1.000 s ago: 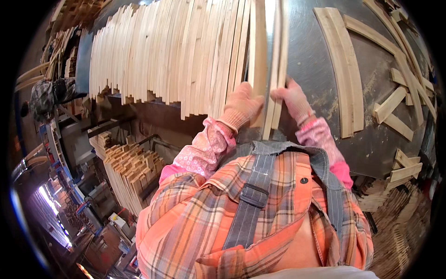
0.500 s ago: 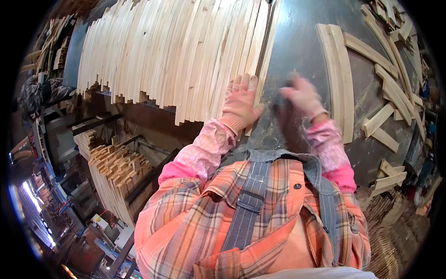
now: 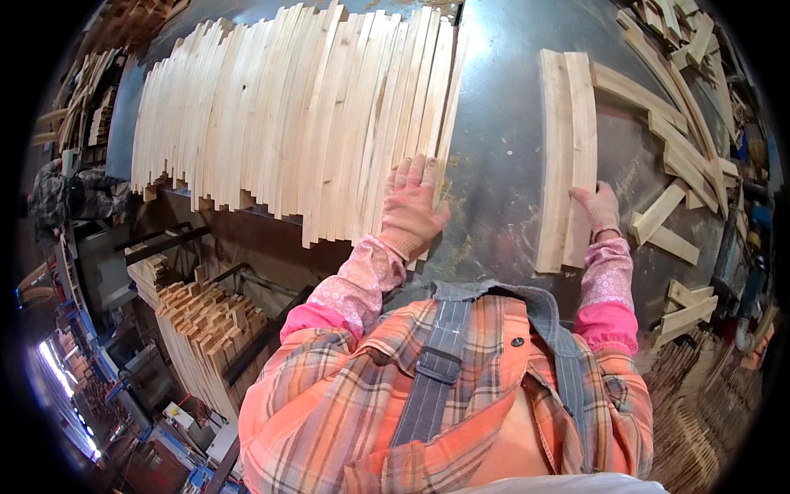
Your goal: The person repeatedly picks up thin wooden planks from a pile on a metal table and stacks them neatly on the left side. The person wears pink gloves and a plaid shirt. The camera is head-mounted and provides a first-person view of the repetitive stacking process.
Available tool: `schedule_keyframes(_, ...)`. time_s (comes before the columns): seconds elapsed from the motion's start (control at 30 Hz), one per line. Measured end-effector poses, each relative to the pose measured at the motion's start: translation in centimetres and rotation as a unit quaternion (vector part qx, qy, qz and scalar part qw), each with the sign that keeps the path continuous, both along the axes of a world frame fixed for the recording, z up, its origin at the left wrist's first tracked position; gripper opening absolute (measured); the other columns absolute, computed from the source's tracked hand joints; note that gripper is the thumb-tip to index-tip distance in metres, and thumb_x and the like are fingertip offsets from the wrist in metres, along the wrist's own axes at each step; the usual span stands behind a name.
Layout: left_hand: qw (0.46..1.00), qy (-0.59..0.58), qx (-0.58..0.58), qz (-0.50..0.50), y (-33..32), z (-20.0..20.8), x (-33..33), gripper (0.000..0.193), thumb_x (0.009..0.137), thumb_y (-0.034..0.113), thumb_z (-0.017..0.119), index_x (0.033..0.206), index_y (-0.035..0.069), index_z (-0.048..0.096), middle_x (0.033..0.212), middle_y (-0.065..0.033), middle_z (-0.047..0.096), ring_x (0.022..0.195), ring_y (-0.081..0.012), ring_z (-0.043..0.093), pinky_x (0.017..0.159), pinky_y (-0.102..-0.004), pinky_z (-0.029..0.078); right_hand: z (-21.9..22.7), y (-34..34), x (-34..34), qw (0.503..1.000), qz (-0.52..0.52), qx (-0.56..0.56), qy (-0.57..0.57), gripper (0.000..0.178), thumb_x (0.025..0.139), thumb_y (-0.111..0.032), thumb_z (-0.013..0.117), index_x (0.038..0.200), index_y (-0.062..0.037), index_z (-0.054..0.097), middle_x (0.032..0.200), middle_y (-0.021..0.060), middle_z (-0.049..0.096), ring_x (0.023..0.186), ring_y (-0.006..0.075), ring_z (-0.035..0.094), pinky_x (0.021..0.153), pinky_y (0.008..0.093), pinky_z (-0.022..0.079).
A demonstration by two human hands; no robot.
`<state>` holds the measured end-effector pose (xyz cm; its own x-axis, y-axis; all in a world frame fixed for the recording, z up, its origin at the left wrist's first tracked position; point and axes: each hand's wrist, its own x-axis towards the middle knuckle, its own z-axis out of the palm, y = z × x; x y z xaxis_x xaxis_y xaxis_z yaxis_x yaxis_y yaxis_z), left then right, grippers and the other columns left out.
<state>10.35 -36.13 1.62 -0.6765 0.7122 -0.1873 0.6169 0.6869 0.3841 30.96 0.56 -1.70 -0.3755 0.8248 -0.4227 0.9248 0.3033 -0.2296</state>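
My left hand, in a thin pinkish work glove, lies flat with its fingers stretched out. It presses on the right end of a long row of pale wooden strips set side by side on the dark metal table. To the right, two longer pale boards lie against each other. My right hand, gloved too, grips the right edge of the right-hand board, its thumb over the top. The fingers on the far side of that board are partly hidden.
Loose offcuts and several crossed wooden pieces lie on the right of the table. Below left, a stack of strips stands in a dark metal rack. Another person's camouflage sleeve shows at far left.
My right hand has moved right, from the bare table between the strips and the boards, to the right-hand board's edge. My left hand stays flat on the strips. The whole view has shifted slightly.
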Motion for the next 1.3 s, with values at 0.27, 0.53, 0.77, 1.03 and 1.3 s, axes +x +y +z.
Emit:
schedule_keyframes(0.27,1.000,-0.006,0.021,0.016,-0.1,-0.6,0.4,0.080,0.087,0.040,0.068,0.155,0.006,0.043,0.162,-0.0193,0.038,0.150,-0.0405,0.032,0.125,-0.0501,0.024,2.3,-11.1,-4.3,0.993,0.074,0.087,-0.037,0.097,0.076,-0.031,0.084,0.158,-0.0114,0.036,0.133,0.0232,0.062,0.124,0.0406,0.062,0.102,0.0444,0.053)
schedule_keyframes(0.53,0.999,0.013,0.036,-0.032,-0.6,-0.3,0.4,0.054,0.098,0.029,0.057,0.147,0.007,0.054,0.152,-0.0161,0.052,0.142,-0.0398,0.043,0.121,-0.0489,0.031,3.1,-14.9,-6.6,0.965,-0.080,-0.214,0.132,0.108,0.078,-0.019,0.085,0.164,-0.0078,0.021,0.135,0.0244,0.062,0.118,0.0336,0.066,0.105,0.0441,0.053)
schedule_keyframes(0.77,0.999,0.020,0.024,0.022,0.1,1.1,0.5,0.048,0.095,0.017,0.057,0.142,0.005,0.056,0.134,-0.0146,0.063,0.118,-0.0363,0.062,0.096,-0.0459,0.052,-0.4,-18.9,-7.7,0.696,-0.090,-0.579,0.415,0.069,0.081,-0.008,0.074,0.145,-0.0021,0.052,0.107,0.0042,0.065,0.093,0.0133,0.062,0.086,0.0276,0.054)
schedule_keyframes(1.03,0.996,0.045,-0.080,0.000,3.3,1.3,2.6,0.052,0.092,0.015,0.062,0.143,0.009,0.056,0.116,-0.0151,0.067,0.106,-0.0387,0.065,0.091,-0.0505,0.053,-0.6,-11.2,-2.4,0.701,-0.121,-0.560,0.424,0.062,0.084,-0.011,0.072,0.143,-0.0026,0.056,0.099,-0.0023,0.065,0.086,0.0073,0.060,0.085,0.0228,0.052)
schedule_keyframes(1.3,0.983,-0.001,-0.181,0.020,6.5,3.0,3.8,0.057,0.093,0.016,0.062,0.149,0.015,0.049,0.133,-0.0195,0.057,0.110,-0.0410,0.065,0.091,-0.0524,0.055,-0.5,-8.9,-0.9,0.684,-0.104,-0.589,0.416,0.063,0.084,-0.012,0.068,0.145,-0.0022,0.055,0.106,0.0030,0.065,0.091,0.0128,0.062,0.087,0.0273,0.054)
